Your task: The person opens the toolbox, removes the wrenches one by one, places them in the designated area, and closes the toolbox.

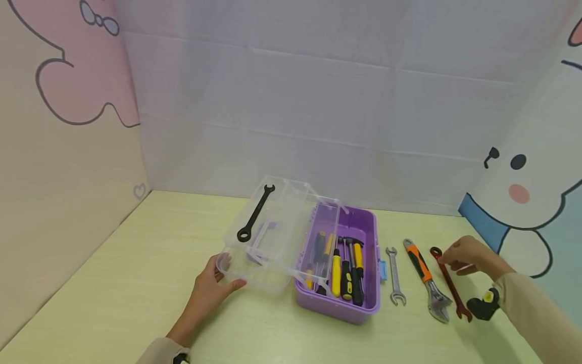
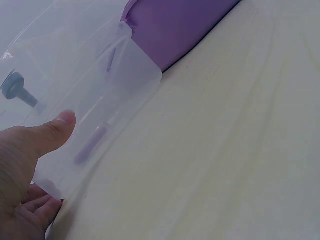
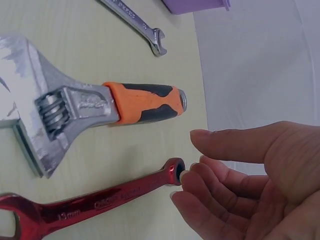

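In the head view, the left hand (image 1: 210, 292) grips the clear lid (image 1: 284, 222), at nine o'clock from the purple box (image 1: 334, 308) on the worktop (image 1: 113, 283). A black wrench (image 1: 254, 215) lies on the lid, toward ten o'clock. At three o'clock, the right hand (image 1: 470, 255) is at the ring end of the red wrench (image 1: 450, 283).

In the left wrist view, the thumb presses the lid from above, the fingers being below.

In the right wrist view, the right hand is loosely bent and grasps nothing; the red wrench lies toward nine o'clock, the adjustable wrench (image 3: 145, 103) toward ten.
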A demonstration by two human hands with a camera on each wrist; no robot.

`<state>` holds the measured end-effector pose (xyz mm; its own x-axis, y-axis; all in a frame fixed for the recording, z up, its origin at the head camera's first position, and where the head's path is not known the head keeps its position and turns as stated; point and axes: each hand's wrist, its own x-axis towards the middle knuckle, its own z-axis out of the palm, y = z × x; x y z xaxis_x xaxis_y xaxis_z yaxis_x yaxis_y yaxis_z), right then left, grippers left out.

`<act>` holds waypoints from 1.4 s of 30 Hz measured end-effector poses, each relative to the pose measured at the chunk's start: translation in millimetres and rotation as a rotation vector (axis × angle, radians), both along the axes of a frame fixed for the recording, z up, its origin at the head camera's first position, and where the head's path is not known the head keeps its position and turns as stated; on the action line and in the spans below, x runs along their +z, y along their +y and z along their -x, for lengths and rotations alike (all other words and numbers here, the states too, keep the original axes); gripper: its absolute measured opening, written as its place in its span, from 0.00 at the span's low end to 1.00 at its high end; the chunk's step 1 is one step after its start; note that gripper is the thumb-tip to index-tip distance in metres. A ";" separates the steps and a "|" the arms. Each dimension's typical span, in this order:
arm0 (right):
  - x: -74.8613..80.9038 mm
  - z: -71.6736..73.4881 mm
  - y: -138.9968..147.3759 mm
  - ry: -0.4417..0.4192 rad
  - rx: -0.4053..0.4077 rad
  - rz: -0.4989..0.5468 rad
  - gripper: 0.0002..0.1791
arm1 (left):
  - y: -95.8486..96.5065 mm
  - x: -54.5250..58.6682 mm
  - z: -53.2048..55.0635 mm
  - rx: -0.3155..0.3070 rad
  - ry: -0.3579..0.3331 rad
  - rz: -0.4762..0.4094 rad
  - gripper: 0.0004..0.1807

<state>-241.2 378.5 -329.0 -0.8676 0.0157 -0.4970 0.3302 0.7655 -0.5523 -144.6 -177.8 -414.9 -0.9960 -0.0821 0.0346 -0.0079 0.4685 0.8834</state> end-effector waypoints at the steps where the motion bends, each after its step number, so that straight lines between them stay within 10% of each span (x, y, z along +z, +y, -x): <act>1: 1.9 0.9 -1.5 0.007 0.005 0.002 0.14 | -0.1 -0.1 -0.1 0.000 0.001 0.000 0.44; 42: 75.7 25.4 -89.7 0.165 0.211 0.018 0.20 | -1.2 -1.5 0.5 -0.008 0.001 0.009 0.44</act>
<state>-266.6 288.8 -253.3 -0.9202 -0.1817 -0.3469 0.0684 0.7976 -0.5993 -145.2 -178.9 -416.4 -0.9966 -0.0737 0.0359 -0.0035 0.4763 0.8793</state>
